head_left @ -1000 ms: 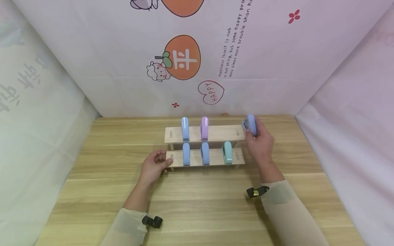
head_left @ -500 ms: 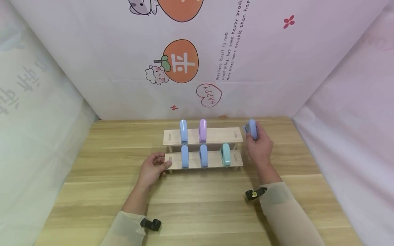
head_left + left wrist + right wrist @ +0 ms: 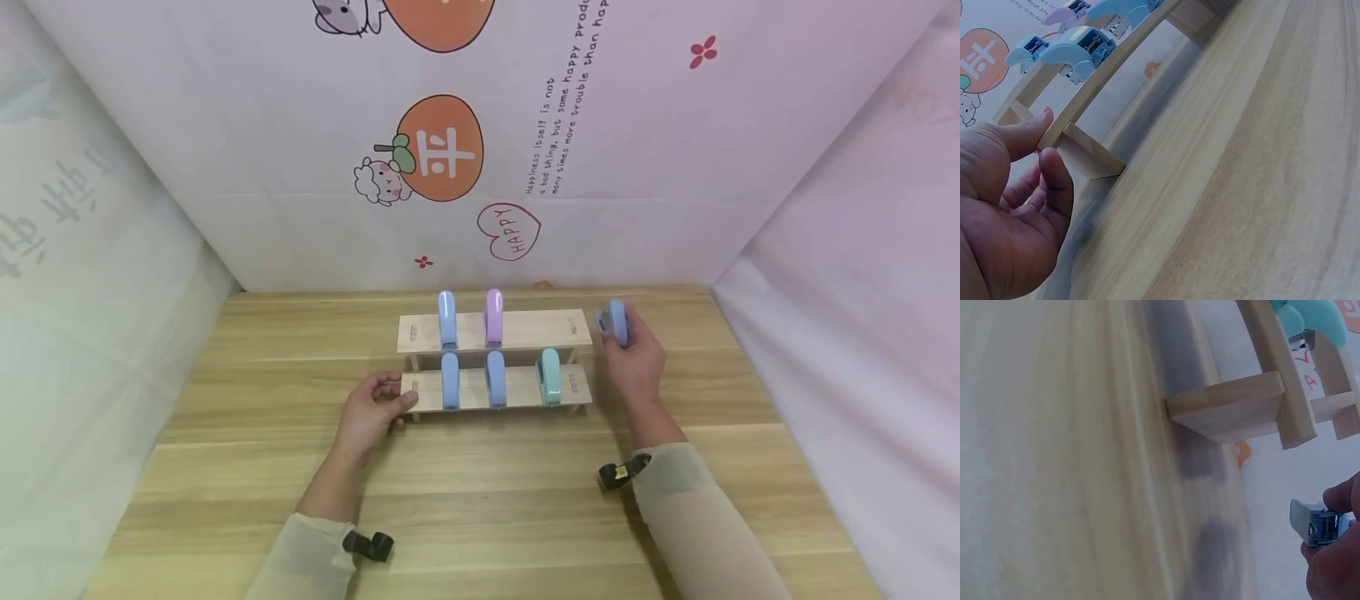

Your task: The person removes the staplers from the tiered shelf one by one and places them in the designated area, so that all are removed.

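Observation:
My left hand point(image 3: 372, 410) pinches the left end of the front wooden shelf point(image 3: 519, 396) between thumb and forefinger, plain also in the left wrist view. In my right hand point(image 3: 636, 362) is a small blue stapler point(image 3: 616, 319), held in the air just right of the rear wooden shelf point(image 3: 536, 328). The right wrist view has that stapler point(image 3: 1313, 523) at its right edge, gripped by thumb and fingers. Across the front shelf sit two blue staplers, one left point(image 3: 450, 381) and one mid-shelf point(image 3: 496, 379), plus a mint stapler point(image 3: 551, 377). The rear one bears a light blue stapler point(image 3: 447, 320) and a purple stapler point(image 3: 493, 318).
Both shelves stand on short wooden legs point(image 3: 1229, 406), the rear one higher. Under them is a wood-grain table point(image 3: 480, 500). A printed white cloth point(image 3: 300, 167) rises behind the table's back edge, and white cloth hangs at both sides.
The blue stapler in my right hand has moved off the rear shelf's right end, a little rightward and toward me. My left hand keeps its pinch on the front shelf. The head view shifted slightly.

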Tool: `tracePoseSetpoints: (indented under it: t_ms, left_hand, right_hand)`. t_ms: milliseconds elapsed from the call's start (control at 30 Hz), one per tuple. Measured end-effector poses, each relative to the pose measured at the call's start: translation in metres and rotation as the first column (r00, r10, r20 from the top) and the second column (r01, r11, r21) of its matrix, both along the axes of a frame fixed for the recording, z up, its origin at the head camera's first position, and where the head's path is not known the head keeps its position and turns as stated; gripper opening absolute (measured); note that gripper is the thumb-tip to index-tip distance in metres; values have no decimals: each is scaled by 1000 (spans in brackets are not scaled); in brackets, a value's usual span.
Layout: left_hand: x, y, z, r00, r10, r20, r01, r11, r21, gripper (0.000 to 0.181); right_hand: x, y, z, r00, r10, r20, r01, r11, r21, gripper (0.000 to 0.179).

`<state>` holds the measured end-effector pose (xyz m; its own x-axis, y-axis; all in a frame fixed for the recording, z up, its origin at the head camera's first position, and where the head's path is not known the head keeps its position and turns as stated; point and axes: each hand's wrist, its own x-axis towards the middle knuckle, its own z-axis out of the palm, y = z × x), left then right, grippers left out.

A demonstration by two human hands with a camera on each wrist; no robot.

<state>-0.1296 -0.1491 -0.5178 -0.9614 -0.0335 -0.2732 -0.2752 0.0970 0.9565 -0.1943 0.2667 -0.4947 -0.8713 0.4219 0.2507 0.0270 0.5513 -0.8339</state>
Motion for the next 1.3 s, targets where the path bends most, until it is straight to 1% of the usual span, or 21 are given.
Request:
tracePoseSetpoints:
  t_ms: [200,300,467,533,567,833,1033,1167,1233,1300]
  left_hand:
    - [0,0,0,1000,-2,15,2,1000,3,55]
    - [1,0,4,1000,-8,27,8,1000,-2,55]
    - [8,4,27,999,-24,25,24,1000,-5,51]
    - [11,5,33,999,-27,20,27,1000,-1,50]
    - [11,6,35,999,-28,19,29,1000,-2,50]
    - [10,6,34,999,-35,24,35,999,-11,50]
    - [11,5,34,999,-38,23,38,999,-9,52]
    - [11,5,36,999,-39,18,40,999,-7,53]
    - [11,5,35,999,-40,20,40,999,-6,52]
    - [9,5,30,999,-38,28,38,999,-4,51]
  right_hand:
    - [0,1,-5,998,15,57,-14,1000,-24,56]
    - [0,1,-7,996,19,88,-16,999,-37,57]
    - [0,1,-12,995,24,101,-19,998,-53,58]
    - [-1,1,-13,994,26,108,-20,998,-64,57]
    - [-2,1,-14,993,28,112,-20,997,-73,57]
    - [-2,4,-17,987,53,152,-25,984,-176,61]
    - [-3,6,-20,982,66,178,-27,976,-215,62]
    - [-5,7,-22,979,65,193,-24,977,-210,63]
    - [-6,8,-23,976,65,207,-20,977,-214,64]
    - [-5,8,-22,974,67,218,-18,975,-220,64]
